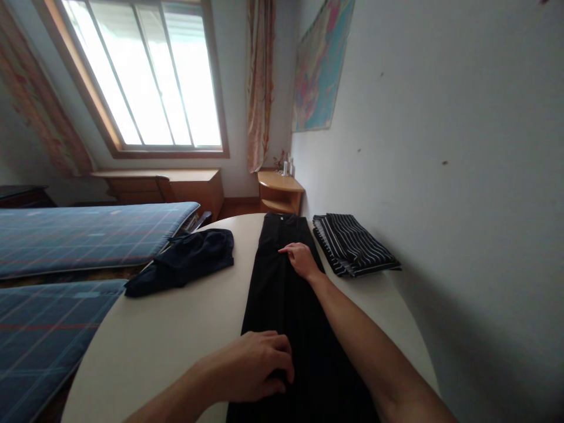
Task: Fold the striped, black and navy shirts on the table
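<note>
Black trousers (273, 294) lie lengthwise on a round white table (176, 329), the waistband at the far edge. My right hand (300, 258) rests on their upper part, fingers extended to the left. Over the nearer part of the trousers is my left hand (264, 364), its fingers curved and apart with nothing visible between them. To the right sits a folded black cloth with white stripes (355, 244). A dark navy garment (189, 258) lies loosely bunched at the table's left edge.
Two blue plaid mattresses (88, 235) are at the left, close to the table. The white wall (462, 205) runs along the right side. A wooden desk (194, 182) and a corner shelf (279, 182) stand beyond the table, under and beside the window.
</note>
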Demonstrator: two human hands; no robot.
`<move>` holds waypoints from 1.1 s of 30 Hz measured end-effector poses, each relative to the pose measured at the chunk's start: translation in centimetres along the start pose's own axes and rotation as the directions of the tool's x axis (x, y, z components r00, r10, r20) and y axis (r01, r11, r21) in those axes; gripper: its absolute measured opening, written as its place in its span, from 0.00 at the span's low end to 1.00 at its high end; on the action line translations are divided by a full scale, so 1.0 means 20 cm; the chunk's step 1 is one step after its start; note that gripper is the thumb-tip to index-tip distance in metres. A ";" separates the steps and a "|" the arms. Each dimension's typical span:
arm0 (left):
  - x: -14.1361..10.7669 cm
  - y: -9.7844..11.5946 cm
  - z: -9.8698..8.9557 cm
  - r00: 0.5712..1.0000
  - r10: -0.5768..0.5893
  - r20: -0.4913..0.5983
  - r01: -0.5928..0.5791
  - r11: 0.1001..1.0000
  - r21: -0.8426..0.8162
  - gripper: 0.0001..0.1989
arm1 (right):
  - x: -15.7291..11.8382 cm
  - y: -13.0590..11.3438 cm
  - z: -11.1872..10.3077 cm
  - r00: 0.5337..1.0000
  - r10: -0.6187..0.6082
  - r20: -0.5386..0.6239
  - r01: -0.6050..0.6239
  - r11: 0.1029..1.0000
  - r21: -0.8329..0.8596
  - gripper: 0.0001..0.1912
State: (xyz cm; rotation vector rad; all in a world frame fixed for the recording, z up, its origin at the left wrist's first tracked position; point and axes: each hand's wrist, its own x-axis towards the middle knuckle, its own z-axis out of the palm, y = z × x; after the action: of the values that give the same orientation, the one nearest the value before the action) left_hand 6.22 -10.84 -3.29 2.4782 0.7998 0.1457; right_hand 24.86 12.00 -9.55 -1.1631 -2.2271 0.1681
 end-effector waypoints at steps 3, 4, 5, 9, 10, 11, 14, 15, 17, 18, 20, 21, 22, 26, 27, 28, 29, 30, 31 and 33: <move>0.02 -0.01 0.03 0.998 0.061 -0.029 -0.061 0.998 0.026 0.03 | 0.00 0.00 0.00 1.000 -0.013 -0.002 0.013 1.000 -0.024 0.20; 0.03 -0.01 0.04 0.995 0.088 -0.047 -0.087 0.996 0.023 0.02 | 0.00 0.00 0.00 1.000 -0.014 -0.002 0.014 0.999 -0.029 0.20; 0.04 -0.01 0.05 0.992 0.108 -0.062 -0.107 0.994 0.021 0.02 | 0.00 0.00 0.00 1.000 -0.014 -0.004 0.014 0.999 -0.034 0.20; 0.05 -0.02 0.07 0.989 0.136 -0.053 -0.133 0.990 0.051 0.04 | 0.00 0.00 0.00 1.000 0.013 0.011 -0.012 0.998 -0.056 0.20; 0.05 -0.02 0.08 0.989 0.138 -0.046 -0.135 0.989 0.065 0.05 | 0.00 0.00 0.00 1.000 0.020 0.022 -0.019 0.998 -0.054 0.20; 0.05 -0.01 0.08 0.989 0.145 -0.038 -0.142 0.987 0.074 0.05 | 0.00 0.00 0.00 0.999 0.025 0.028 -0.024 0.999 -0.049 0.20; 0.05 -0.01 0.09 0.984 0.178 -0.028 -0.175 0.982 0.071 0.03 | -0.01 0.00 0.00 0.999 0.024 0.022 -0.023 0.999 -0.033 0.21; 0.06 -0.01 0.09 0.982 0.189 -0.028 -0.187 0.980 0.067 0.03 | -0.01 0.00 0.00 1.000 0.021 0.018 -0.020 0.999 -0.030 0.21; 0.06 -0.01 0.10 0.979 0.197 -0.044 -0.194 0.978 0.072 0.03 | -0.01 0.00 0.00 1.000 0.015 0.018 -0.014 1.000 -0.020 0.22; 0.06 -0.01 0.10 0.979 0.195 -0.061 -0.190 0.979 0.077 0.04 | -0.01 0.00 0.00 1.000 0.014 0.019 -0.013 1.000 -0.011 0.22; 0.05 -0.02 0.11 0.979 0.172 -0.111 -0.162 0.982 0.092 0.14 | -0.02 0.00 0.00 1.000 0.030 0.007 -0.030 1.000 0.003 0.23; 0.05 -0.03 0.11 0.980 0.150 -0.130 -0.138 0.985 0.099 0.22 | -0.02 0.00 0.00 0.999 0.047 -0.006 -0.046 0.999 0.005 0.24; 0.05 -0.04 0.11 0.983 0.121 -0.140 -0.106 0.989 0.105 0.30 | -0.02 0.00 0.01 0.998 0.066 -0.021 -0.066 0.998 0.000 0.25; 0.05 -0.04 0.12 0.996 -0.010 -0.091 0.021 0.992 0.125 0.49 | -0.04 0.02 0.02 0.992 0.123 -0.043 -0.125 0.990 -0.068 0.23; 0.05 -0.04 0.12 0.997 -0.029 -0.077 0.038 0.991 0.126 0.50 | -0.04 0.03 0.03 0.991 0.127 -0.040 -0.130 0.988 -0.084 0.23; 0.05 -0.03 0.12 0.997 -0.043 -0.062 0.051 0.991 0.127 0.50 | -0.05 0.04 0.03 0.991 0.129 -0.038 -0.132 0.987 -0.095 0.23; 0.05 -0.02 0.12 0.997 -0.054 -0.049 0.060 0.990 0.127 0.50 | -0.05 0.04 0.04 0.991 0.128 -0.035 -0.131 0.986 -0.100 0.23; 0.05 -0.01 0.13 0.997 -0.062 -0.039 0.066 0.990 0.127 0.50 | -0.06 0.05 0.04 0.991 0.127 -0.032 -0.130 0.986 -0.101 0.24; 0.05 0.00 0.13 0.997 -0.064 -0.032 0.067 0.990 0.125 0.50 | -0.07 0.05 0.05 0.991 0.128 -0.028 -0.130 0.986 -0.101 0.24; 0.04 0.01 0.14 0.998 -0.051 -0.028 0.054 0.991 0.119 0.50 | -0.08 0.06 0.05 0.991 0.136 -0.017 -0.137 0.985 -0.102 0.24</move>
State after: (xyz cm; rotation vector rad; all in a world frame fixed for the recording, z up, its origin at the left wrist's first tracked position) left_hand 7.72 -11.77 -5.55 2.5693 0.9087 0.1130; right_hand 25.74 11.58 -11.58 -1.3699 -2.1693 0.1036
